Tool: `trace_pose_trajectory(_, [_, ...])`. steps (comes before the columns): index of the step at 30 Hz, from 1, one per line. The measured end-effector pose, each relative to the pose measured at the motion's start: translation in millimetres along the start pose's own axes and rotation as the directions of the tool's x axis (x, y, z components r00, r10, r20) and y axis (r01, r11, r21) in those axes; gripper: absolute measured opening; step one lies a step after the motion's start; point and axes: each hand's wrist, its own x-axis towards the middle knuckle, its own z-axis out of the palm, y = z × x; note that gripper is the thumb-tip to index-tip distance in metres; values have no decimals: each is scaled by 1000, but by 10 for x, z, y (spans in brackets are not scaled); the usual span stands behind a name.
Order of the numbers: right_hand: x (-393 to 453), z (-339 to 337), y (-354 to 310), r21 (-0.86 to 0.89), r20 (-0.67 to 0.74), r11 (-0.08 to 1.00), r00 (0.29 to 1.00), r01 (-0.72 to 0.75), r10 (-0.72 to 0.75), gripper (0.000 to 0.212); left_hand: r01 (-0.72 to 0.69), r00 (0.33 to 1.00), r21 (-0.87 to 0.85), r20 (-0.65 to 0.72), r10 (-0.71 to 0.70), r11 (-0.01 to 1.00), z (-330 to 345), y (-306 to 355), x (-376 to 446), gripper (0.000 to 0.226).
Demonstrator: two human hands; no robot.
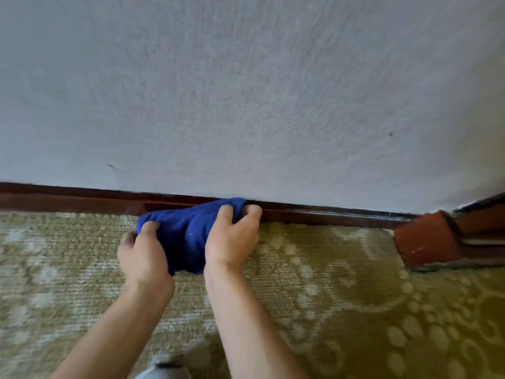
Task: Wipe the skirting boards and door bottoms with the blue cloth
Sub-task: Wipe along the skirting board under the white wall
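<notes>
Both hands are gripping the blue cloth (188, 231), bunched up and sitting low against the dark wooden skirting board (68, 199) where the wall (246, 91) meets the carpet (328, 283). The right hand (232, 236) is curling over the cloth's right end: one finger is lying on top of the fabric, and the fingers (252, 210) further right are wrapping round the cloth's upper edge, touching the skirting board. The left hand (143, 255) is holding the cloth's left end, with one fingertip digging into the fabric near its top left corner and the thumb sticking out to the left, blurred. The cloth's middle is lying bare between the two hands, its lower end hanging just past the wrists onto the carpet. A reddish-brown wooden corner piece (426, 239) is standing to the right, well apart from the hands. A grey shoe tip (164, 372) is showing at the bottom edge.
</notes>
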Motion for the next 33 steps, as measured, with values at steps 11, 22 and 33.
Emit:
trace_pose_trajectory(11, [305, -155, 75, 74, -242, 996, 968, -55, 72, 11, -32, 988, 102, 153, 16, 994, 206, -224, -229, 20])
trace_pose_trajectory(22, [922, -890, 268, 156, -78, 987, 995, -43, 56, 15, -93, 866, 271, 497, -56, 958, 435, -397, -312, 11])
trace_pose_trajectory(33, [544, -556, 195, 84, 30, 993, 996, -83, 81, 14, -72, 992, 108, 109, 61, 992, 256, -319, -338, 13])
